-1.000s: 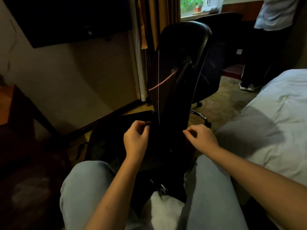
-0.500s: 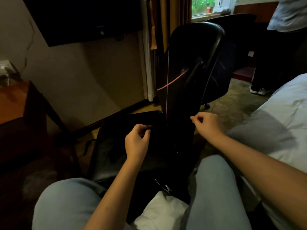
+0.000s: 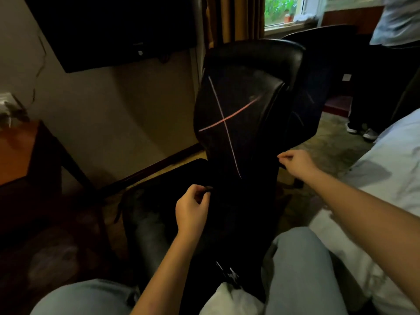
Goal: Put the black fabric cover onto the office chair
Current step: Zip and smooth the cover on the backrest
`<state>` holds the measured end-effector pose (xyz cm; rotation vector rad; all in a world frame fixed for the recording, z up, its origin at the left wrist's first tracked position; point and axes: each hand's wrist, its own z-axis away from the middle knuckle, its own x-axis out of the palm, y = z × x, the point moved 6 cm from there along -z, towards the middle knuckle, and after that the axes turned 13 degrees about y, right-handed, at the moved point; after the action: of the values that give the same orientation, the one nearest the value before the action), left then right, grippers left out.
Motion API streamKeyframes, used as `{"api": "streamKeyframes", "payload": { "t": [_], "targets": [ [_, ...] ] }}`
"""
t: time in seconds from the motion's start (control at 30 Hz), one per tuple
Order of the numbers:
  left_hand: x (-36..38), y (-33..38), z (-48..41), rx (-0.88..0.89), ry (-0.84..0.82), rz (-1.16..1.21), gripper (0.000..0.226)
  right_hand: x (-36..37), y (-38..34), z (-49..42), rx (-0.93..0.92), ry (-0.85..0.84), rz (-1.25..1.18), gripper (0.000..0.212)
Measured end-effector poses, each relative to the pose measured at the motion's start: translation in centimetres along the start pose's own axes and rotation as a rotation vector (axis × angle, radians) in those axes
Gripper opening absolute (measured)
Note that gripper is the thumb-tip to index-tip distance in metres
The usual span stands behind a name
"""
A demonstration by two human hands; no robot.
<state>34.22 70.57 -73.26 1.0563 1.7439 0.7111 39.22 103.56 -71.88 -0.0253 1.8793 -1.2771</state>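
Observation:
The office chair stands in front of me with its back toward me. A black fabric cover, marked with crossed pink and white lines, is stretched over the backrest. My left hand pinches the cover's lower left edge. My right hand pinches the lower right edge, higher up and further out. The cover's bottom part is lost in shadow between my knees.
A bed with white sheets lies at the right. A wooden side table stands at the left under a wall-mounted dark screen. Another person stands at the back right, by the window and curtain.
My right hand has moved up and outward along the cover's right edge. The fabric on the backrest is now spread wider, showing both crossed lines. My left hand keeps its pinch.

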Motion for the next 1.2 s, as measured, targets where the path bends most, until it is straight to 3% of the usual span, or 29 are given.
{"api": "streamKeyframes", "payload": {
  "t": [0.07, 0.13, 0.33, 0.7, 0.87, 1.2],
  "targets": [
    [0.0, 0.4, -0.6, 0.01, 0.006, -0.003, 0.011, 0.3, -0.3, -0.3, -0.066, -0.105, 0.163, 0.047],
    [0.1, 0.7, -1.1, 0.01, -0.001, 0.002, 0.01, 0.7, -0.5, 0.2, -0.096, -0.177, 0.222, 0.056],
    [0.2, 1.7, -2.2, 0.039, -0.016, -0.025, 0.004, 1.9, -1.3, 1.0, -0.151, -0.235, 0.268, 0.054],
    [-1.7, 2.4, -6.9, 0.123, 0.021, -0.071, 0.005, 2.7, -7.5, 0.0, -0.209, -0.209, 0.129, 0.048],
    [-1.2, 1.5, -12.3, 0.153, -0.015, -0.08, 0.011, 5.3, -10.2, -2.9, -0.218, -0.167, 0.112, 0.045],
    [7.5, 2.8, -33.2, 0.212, -0.197, -0.042, 0.012, 9.7, -21.8, -19.0, -0.415, 0.171, -0.018, 0.024]
  ]
}}
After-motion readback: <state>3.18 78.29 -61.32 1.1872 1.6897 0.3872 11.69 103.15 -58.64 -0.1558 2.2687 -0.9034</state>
